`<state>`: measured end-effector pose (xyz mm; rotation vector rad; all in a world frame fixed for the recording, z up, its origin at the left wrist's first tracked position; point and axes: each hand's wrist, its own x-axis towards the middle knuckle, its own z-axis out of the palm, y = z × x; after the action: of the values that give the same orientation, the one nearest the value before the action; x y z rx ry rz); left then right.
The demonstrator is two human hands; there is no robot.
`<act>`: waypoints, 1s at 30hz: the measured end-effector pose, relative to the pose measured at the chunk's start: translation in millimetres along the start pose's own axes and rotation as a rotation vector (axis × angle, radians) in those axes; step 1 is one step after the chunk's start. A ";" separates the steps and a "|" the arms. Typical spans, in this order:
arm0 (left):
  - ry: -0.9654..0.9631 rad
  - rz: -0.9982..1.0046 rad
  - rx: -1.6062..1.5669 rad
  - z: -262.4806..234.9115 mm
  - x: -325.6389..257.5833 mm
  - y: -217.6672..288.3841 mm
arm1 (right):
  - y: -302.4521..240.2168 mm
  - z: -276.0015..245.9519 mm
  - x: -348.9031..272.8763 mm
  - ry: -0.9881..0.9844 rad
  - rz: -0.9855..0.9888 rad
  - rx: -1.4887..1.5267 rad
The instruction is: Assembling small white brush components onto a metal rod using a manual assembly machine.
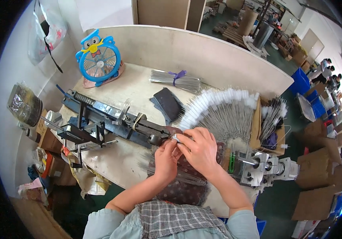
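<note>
1. Between the two hands sits a small silver piece (175, 138), right at the end of the blue machine (111, 119).
2. The left hand (166, 156) and right hand (198, 148) both pinch it with their fingertips.
3. It looks light, thin and bendy, so hold it gently near its tip.

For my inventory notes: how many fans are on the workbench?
1: a blue owl-shaped fan stands at the table's far left corner. Others may be hidden.
</note>
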<state>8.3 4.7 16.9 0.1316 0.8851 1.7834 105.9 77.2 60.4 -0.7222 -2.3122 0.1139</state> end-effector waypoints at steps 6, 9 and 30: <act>0.008 0.048 -0.005 -0.2 3.2 0.5 | 7.4 -3.5 -5.4 -0.021 0.008 0.039; -0.015 0.053 0.031 1.4 3.5 -3.9 | 15.6 -9.5 -10.3 -0.031 0.013 0.046; -0.013 -0.014 -0.174 -4.9 -1.9 0.5 | -13.9 14.5 -1.4 -0.012 0.076 -0.003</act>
<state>6.4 0.6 14.2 0.0248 0.7165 1.8356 90.9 66.4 52.5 -0.8140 -2.2973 0.1497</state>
